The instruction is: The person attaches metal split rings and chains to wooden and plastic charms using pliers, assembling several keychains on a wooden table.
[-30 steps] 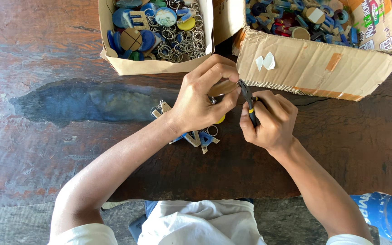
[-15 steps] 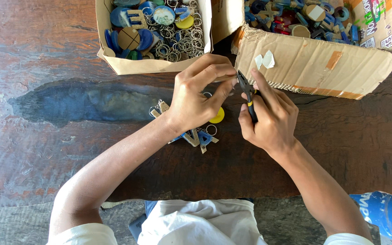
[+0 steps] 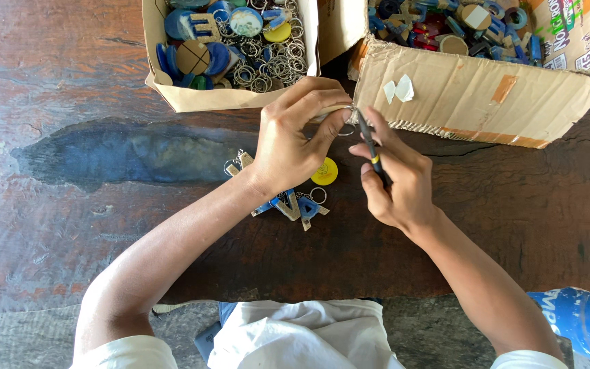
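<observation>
Just in front of the right cardboard box (image 3: pixel 472 102), left hand (image 3: pixel 295 137) pinches a pale wooden piece (image 3: pixel 329 111) with what looks like a ring, right hand (image 3: pixel 397 181) fingers clamped around dark pliers (image 3: pixel 370 147) touching it.

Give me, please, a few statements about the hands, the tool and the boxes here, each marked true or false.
1. The right hand holds a dark tool. True.
2. The left hand rests flat on the table. False: it pinches a small pale piece with a ring.
3. Two cardboard boxes stand on the table. True: the left box and the right box.
4. The left box holds only paper. False: metal rings and coloured pieces.
</observation>
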